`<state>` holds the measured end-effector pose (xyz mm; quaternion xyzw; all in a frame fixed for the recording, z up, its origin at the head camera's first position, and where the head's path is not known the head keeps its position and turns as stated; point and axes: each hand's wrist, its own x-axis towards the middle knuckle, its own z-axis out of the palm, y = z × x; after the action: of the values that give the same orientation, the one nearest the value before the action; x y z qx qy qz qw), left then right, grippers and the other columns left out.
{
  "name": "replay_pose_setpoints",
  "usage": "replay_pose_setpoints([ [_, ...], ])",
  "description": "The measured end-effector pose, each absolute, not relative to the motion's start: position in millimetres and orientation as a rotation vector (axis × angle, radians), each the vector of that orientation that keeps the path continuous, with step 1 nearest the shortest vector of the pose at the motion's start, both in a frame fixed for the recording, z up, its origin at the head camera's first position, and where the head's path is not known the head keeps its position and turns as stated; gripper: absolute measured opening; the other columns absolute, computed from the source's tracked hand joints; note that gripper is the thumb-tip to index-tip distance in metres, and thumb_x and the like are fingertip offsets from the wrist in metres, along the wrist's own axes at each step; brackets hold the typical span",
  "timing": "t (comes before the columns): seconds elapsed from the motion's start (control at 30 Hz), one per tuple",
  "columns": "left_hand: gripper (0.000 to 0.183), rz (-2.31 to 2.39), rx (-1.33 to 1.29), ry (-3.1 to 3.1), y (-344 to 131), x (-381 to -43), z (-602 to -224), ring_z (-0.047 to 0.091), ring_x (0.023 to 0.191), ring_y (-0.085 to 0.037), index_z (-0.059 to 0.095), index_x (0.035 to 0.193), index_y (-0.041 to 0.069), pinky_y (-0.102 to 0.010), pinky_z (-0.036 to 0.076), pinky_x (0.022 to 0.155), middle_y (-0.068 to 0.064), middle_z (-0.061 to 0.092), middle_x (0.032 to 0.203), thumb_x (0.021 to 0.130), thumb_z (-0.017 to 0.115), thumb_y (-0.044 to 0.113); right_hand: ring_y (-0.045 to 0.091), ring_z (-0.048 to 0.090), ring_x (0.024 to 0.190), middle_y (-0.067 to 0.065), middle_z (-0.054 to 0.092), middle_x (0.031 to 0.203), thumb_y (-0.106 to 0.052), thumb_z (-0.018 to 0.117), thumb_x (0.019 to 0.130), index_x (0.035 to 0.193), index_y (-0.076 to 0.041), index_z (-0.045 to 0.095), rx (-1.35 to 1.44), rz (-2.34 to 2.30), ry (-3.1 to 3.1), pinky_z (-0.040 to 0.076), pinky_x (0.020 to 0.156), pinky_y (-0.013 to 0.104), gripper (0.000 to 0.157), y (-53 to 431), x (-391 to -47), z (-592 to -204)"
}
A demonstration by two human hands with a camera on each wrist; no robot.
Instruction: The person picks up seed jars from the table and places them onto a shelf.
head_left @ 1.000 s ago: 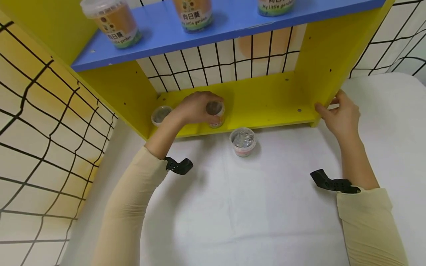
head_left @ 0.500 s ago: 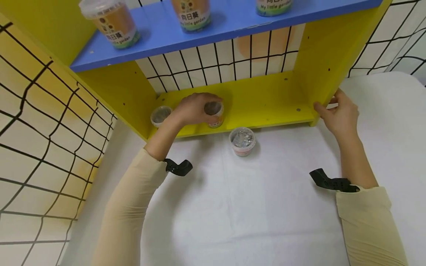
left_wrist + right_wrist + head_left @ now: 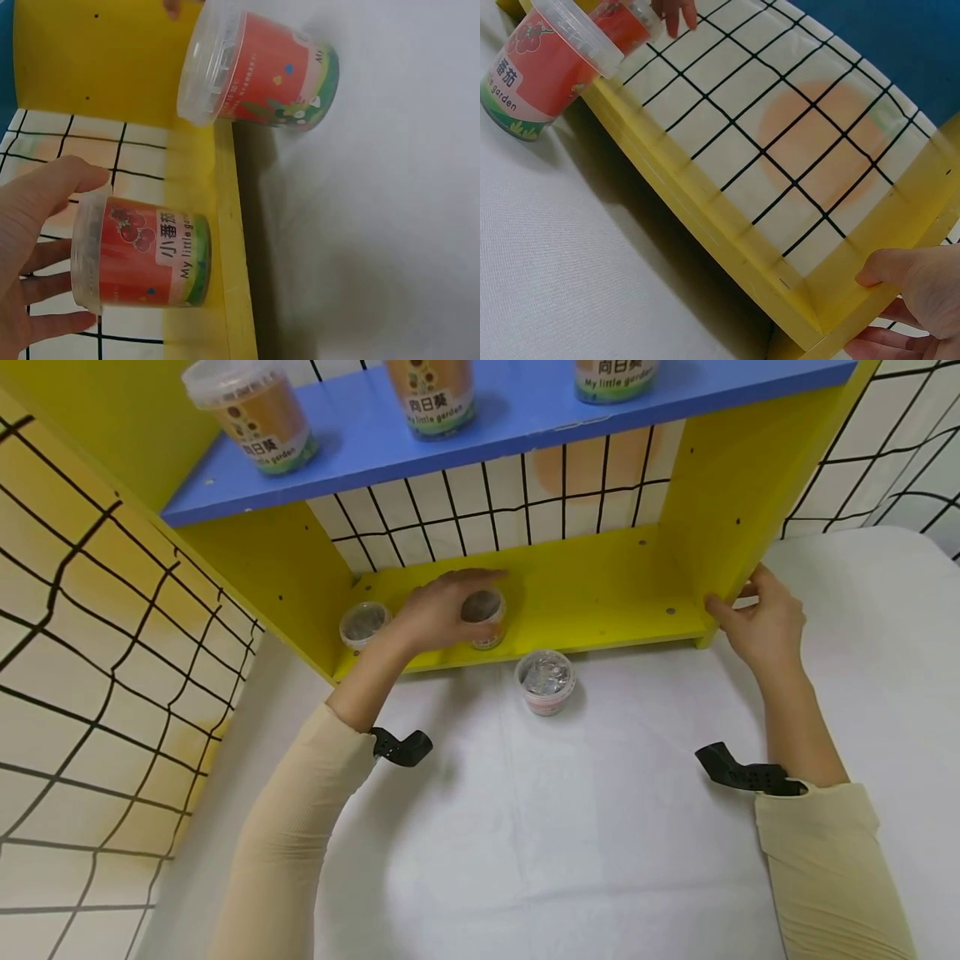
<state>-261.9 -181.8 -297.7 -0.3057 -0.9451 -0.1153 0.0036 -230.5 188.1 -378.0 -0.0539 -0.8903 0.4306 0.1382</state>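
Note:
A lidded planting cup with a red tomato label stands upright on the yellow bottom shelf. My left hand is around its lid, thumb and fingers spread; in the left wrist view the thumb lies a little off the rim. Another red-labelled cup stands on the white table, just in front of the shelf. A third cup sits at the shelf's left end, partly behind my left wrist. At the far right, my right hand grips the front edge of the yellow side panel between thumb and fingers.
Above is a blue shelf bearing several orange-labelled cups, one of them at its left end. A black wire grid rises on the left, and more grid shows behind the rack. White cloth covers the table.
My left fingers have loosened and spread away from the cup's lid. The cup stays in place, and my right hand keeps its hold on the panel.

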Motion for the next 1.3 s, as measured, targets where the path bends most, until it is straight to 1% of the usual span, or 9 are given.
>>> replay_pose_setpoints([
  [0.17, 0.064, -0.347, -0.971, -2.832, -179.7, -252.8, -298.7, 0.035, 0.131, -0.022, 0.042, 0.139, 0.024, -0.045, 0.042, 0.093, -0.001, 0.039, 0.144, 0.082, 0.064, 0.042, -0.018, 0.036, 0.058, 0.025, 0.05, 0.121, -0.035, 0.052, 0.09, 0.138, -0.007, 0.039, -0.157, 1.25, -2.582, 0.034, 0.049, 0.003, 0.056, 187.5, -229.8, -378.7],
  [0.37, 0.047, -0.419, -1.108, -2.482, -173.3, -232.9, -300.8, 0.049, 0.119, -0.02, 0.056, 0.127, 0.016, -0.036, 0.048, 0.085, -0.003, 0.052, 0.131, 0.084, 0.063, 0.035, -0.015, 0.037, 0.06, 0.024, 0.049, 0.122, -0.036, 0.051, 0.09, 0.138, -0.007, 0.038, -0.173, 1.25, -2.599, 0.035, 0.049, 0.004, 0.057, 187.4, -229.8, -378.2],
  [0.47, 0.044, -0.457, -1.185, -2.359, -170.4, -223.6, -305.0, 0.053, 0.114, -0.02, 0.06, 0.122, 0.013, -0.033, 0.048, 0.085, -0.003, 0.058, 0.124, 0.083, 0.065, 0.033, -0.015, 0.037, 0.06, 0.024, 0.049, 0.122, -0.036, 0.051, 0.09, 0.138, -0.007, 0.038, -0.17, 1.249, -2.601, 0.035, 0.05, 0.003, 0.057, 187.2, -229.6, -377.3],
  [0.53, 0.045, -0.464, -1.224, -2.339, -168.8, -217.3, -309.0, 0.054, 0.111, -0.02, 0.061, 0.121, 0.012, -0.031, 0.049, 0.081, -0.004, 0.059, 0.123, 0.082, 0.066, 0.032, -0.015, 0.037, 0.06, 0.024, 0.049, 0.123, -0.036, 0.051, 0.09, 0.138, -0.007, 0.038, -0.168, 1.252, -2.6, 0.035, 0.05, 0.004, 0.057, 186.8, -229.6, -376.5],
  [0.73, 0.043, -0.422, -1.274, -2.352, -167.0, -202.1, -323.9, 0.056, 0.109, -0.02, 0.062, 0.119, 0.014, -0.028, 0.051, 0.07, -0.005, 0.061, 0.12, 0.08, 0.068, 0.033, -0.016, 0.037, 0.059, 0.024, 0.049, 0.123, -0.036, 0.051, 0.09, 0.137, -0.007, 0.038, -0.172, 1.253, -2.596, 0.034, 0.05, 0.003, 0.057, 186.4, -230.4, -375.2],
  [0.9, 0.043, -0.409, -1.261, -2.402, -167.7, -197.6, -333.6, 0.056, 0.109, -0.019, 0.063, 0.118, 0.017, -0.025, 0.051, 0.063, -0.003, 0.061, 0.12, 0.08, 0.067, 0.037, -0.014, 0.037, 0.06, 0.024, 0.049, 0.122, -0.036, 0.051, 0.09, 0.137, -0.008, 0.038, -0.171, 1.241, -2.599, 0.034, 0.049, 0.003, 0.056, 186.8, -231.9, -375.5],
  [1.03, 0.046, -0.359, -1.269, -2.478, -166.6, -197.8, -337.4, 0.053, 0.114, -0.019, 0.061, 0.121, 0.02, -0.028, 0.052, 0.071, -0.001, 0.059, 0.123, 0.081, 0.064, 0.042, -0.012, 0.037, 0.062, 0.023, 0.049, 0.122, -0.036, 0.051, 0.09, 0.138, -0.009, 0.038, -0.172, 1.233, -2.603, 0.034, 0.049, 0.003, 0.056, 186.8, -232.7, -375.8],
  [1.2, 0.052, -0.265, -1.285, -2.544, -159.7, -199.5, -337.0, 0.049, 0.119, -0.022, 0.057, 0.126, 0.025, -0.036, 0.049, 0.086, 0.0, 0.057, 0.126, 0.08, 0.064, 0.048, -0.015, 0.036, 0.059, 0.023, 0.049, 0.121, -0.035, 0.051, 0.09, 0.136, -0.007, 0.039, -0.177, 1.237, -2.591, 0.034, 0.049, 0.003, 0.056, 186.8, -231.3, -376.1],
  [1.3, 0.055, -0.223, -1.286, -2.591, -154.6, -201.8, -336.1, 0.048, 0.121, -0.023, 0.055, 0.128, 0.027, -0.038, 0.047, 0.089, 0.001, 0.055, 0.129, 0.079, 0.063, 0.051, -0.016, 0.036, 0.058, 0.023, 0.049, 0.12, -0.035, 0.052, 0.09, 0.135, -0.006, 0.04, -0.18, 1.24, -2.583, 0.034, 0.049, 0.003, 0.055, 186.9, -229.8, -376.5],
])
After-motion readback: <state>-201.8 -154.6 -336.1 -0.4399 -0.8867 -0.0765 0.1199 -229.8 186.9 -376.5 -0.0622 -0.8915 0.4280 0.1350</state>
